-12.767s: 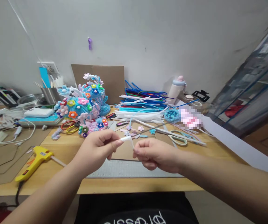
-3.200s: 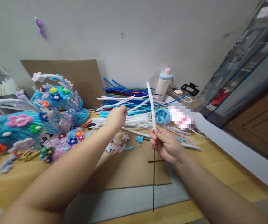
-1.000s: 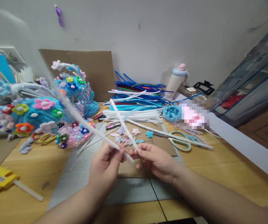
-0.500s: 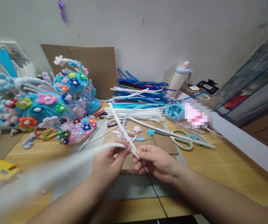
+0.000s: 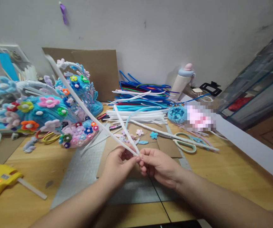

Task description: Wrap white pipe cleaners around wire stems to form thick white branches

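Observation:
My left hand [image 5: 120,164] pinches one end of a long white pipe cleaner [image 5: 84,107], whose free length rises up to the left past the flower pieces. My right hand [image 5: 159,166] is closed round a thin dark wire [image 5: 159,196] whose upper part is a stem wrapped in white pipe cleaner [image 5: 123,123]. That wrapped stem slants up and away to the left, and the bare wire runs down toward me. Both hands meet, with the pipe cleaner's end against the lower end of the white wrapping. My fingertips hide the exact contact.
At left stand blue flower-covered pipe-cleaner pieces [image 5: 43,109] and a yellow glue gun [image 5: 4,180]. Behind lies a pile of pipe cleaners [image 5: 138,115]. Scissors [image 5: 186,144], small flowers [image 5: 153,135] and cardboard [image 5: 107,158] lie around my hands. A bottle [image 5: 182,80] stands at back right.
My left hand earlier reached to the pipe-cleaner pile; now it has a white pipe cleaner, its end brought against the wrapped stem in my right hand. Its free length swung down, then up again.

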The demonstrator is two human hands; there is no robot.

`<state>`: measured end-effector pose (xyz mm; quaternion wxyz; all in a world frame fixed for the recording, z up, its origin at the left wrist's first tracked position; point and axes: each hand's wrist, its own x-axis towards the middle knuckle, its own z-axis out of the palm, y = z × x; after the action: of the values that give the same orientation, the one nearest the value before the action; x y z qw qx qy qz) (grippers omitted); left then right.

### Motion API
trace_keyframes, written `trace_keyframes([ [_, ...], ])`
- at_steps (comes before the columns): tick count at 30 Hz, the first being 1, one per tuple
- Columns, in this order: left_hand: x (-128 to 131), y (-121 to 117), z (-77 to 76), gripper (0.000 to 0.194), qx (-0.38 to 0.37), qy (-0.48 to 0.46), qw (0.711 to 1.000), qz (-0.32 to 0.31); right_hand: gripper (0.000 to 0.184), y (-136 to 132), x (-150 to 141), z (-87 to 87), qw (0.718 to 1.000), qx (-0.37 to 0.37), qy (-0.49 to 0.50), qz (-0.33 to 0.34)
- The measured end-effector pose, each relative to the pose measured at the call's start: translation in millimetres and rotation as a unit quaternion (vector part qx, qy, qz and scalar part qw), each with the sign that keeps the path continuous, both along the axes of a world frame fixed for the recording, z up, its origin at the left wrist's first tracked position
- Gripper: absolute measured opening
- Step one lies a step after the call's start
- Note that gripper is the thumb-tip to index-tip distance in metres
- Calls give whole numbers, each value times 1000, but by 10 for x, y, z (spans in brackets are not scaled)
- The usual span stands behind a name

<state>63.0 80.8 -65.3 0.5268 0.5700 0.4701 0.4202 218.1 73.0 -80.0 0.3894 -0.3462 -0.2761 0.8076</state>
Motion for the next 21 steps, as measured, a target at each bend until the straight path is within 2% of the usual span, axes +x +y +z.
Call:
trace_keyframes([
  [4, 51, 2, 9, 21, -47, -91, 995, -2, 29, -9, -3, 4, 1000, 3, -4, -2],
  [7, 32, 20, 11, 20, -81, -115, 989, -34, 28, -15, 11, 13, 1000, 10, -8, 7],
  [11, -32, 36, 38, 11, -69, -65, 994, -63, 28, -24, 30, 23, 999, 37, -16, 15],
  [14, -66, 20, 91, 10, 7, 56, 998, -32, 30, -35, 22, 36, 998, 52, -44, 6],
  [17, -73, -6, 128, 19, 87, 155, 984, 13, 31, -49, 2, 61, 996, 58, -66, -5],
  [19, -65, -16, 123, 18, 67, 125, 990, 14, 31, -59, -7, 77, 996, 64, -67, -6],
  [21, -55, -19, 103, 14, -13, 38, 999, -15, 31, -68, -7, 85, 995, 73, -63, -1],
])
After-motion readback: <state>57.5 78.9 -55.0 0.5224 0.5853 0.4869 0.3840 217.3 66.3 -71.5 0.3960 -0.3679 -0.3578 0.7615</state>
